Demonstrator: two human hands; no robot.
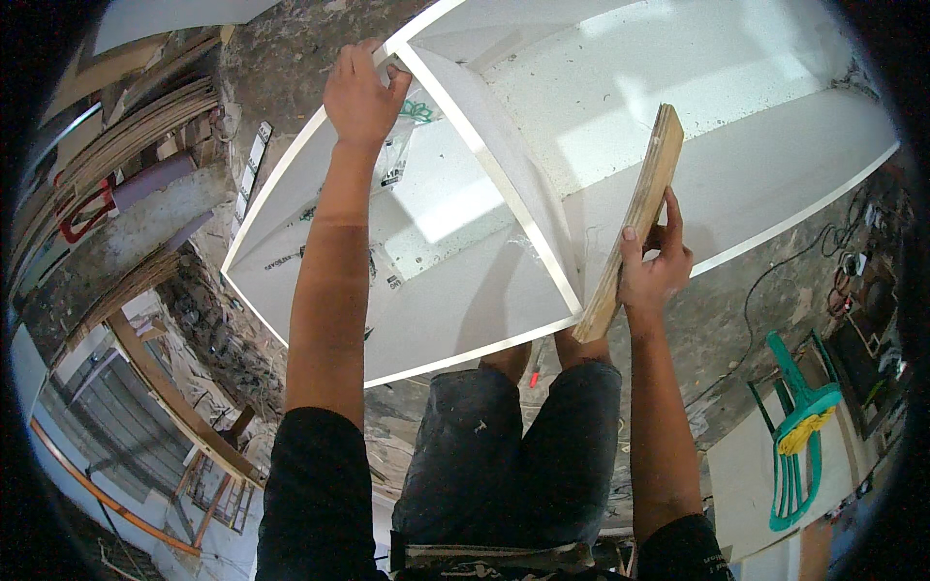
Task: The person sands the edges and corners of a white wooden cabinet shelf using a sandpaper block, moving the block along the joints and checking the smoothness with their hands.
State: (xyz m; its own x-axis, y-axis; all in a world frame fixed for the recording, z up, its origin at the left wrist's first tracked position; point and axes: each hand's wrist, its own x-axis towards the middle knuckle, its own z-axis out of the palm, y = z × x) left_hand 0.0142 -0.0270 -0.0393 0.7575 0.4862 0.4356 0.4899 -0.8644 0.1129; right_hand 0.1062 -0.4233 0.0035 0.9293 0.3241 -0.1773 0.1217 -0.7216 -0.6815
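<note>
The left hand (362, 95) grips the top edge of a white cabinet carcass (620, 116) at the corner where its upright divider panel (504, 174) meets the frame. The fingers are curled over the edge and clamped on it, which looks like a way to steady the box and keep it from shifting. The carcass lies open-side up on the floor (291, 68), just in front of the person's knees, with its two compartments facing the camera.

The right hand (655, 269) holds a wooden strip (635, 221) upright and tilted, with its lower end touching the near corner of the divider. The thumb lies along the strip's face and the other fingers wrap round behind, closed on it. Held this way, the strip seems to be lined up against the panel edge.

A clear plastic bag (397, 155) lies in the left compartment, partly behind the left forearm; its contents are too small to tell. A green plastic chair (799, 426) lies on the floor to the right, and stacked boards (126, 136) lean at the left. The far edge of the carcass is cut off by the frame, and the fisheye bends every straight edge. A small red thing between the knees cannot be made out.
</note>
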